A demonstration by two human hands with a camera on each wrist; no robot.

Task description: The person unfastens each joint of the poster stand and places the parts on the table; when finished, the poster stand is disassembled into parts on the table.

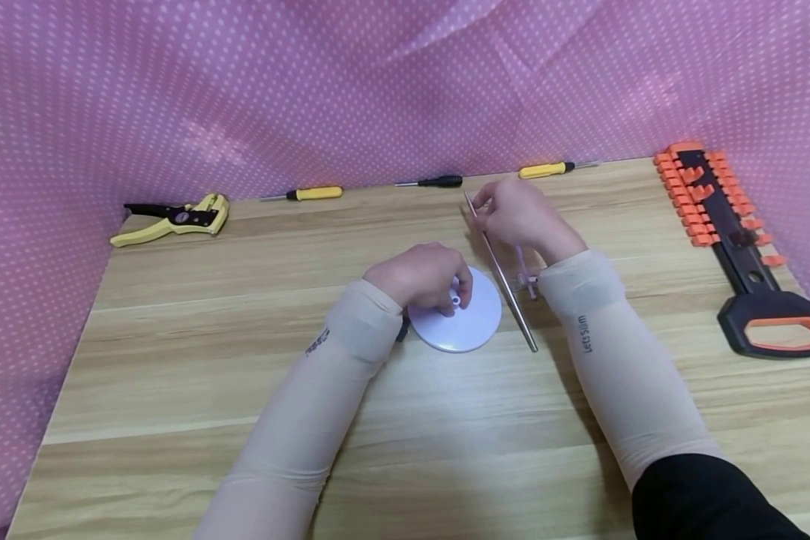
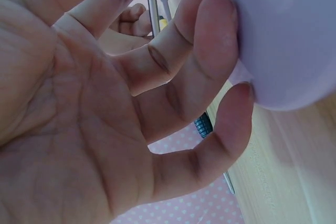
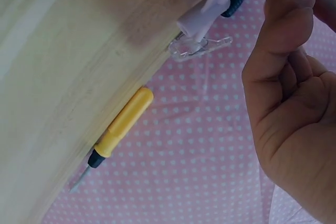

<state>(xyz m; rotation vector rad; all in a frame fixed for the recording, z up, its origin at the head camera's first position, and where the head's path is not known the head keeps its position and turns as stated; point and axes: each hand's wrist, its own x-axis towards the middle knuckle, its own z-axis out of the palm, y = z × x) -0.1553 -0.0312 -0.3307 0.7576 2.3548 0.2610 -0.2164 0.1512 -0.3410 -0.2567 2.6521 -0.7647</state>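
A round white disc base (image 1: 460, 336) with a small raised hub (image 1: 455, 300) at its middle lies on the table. My left hand (image 1: 421, 276) reaches over it, thumb and forefinger pinching the hub. In the left wrist view the other fingertips of my left hand (image 2: 173, 87) rest against the white disc (image 2: 294, 35). To the right, my right hand (image 1: 520, 214) pinches a thin metal rod (image 1: 506, 289) near its far end; the rod slants toward me beside the disc. Beside my right wrist is a white plastic piece (image 1: 523, 262) with a clear part (image 3: 197, 48).
Along the back edge lie a yellow screwdriver (image 1: 319, 193), a black screwdriver (image 1: 442, 181) and another yellow screwdriver (image 1: 543, 171). Yellow-and-black wire strippers (image 1: 196, 217) are at far left. A black rack with orange clips (image 1: 715, 195) and a handle is at right, before a pink dotted cloth (image 1: 378, 90).
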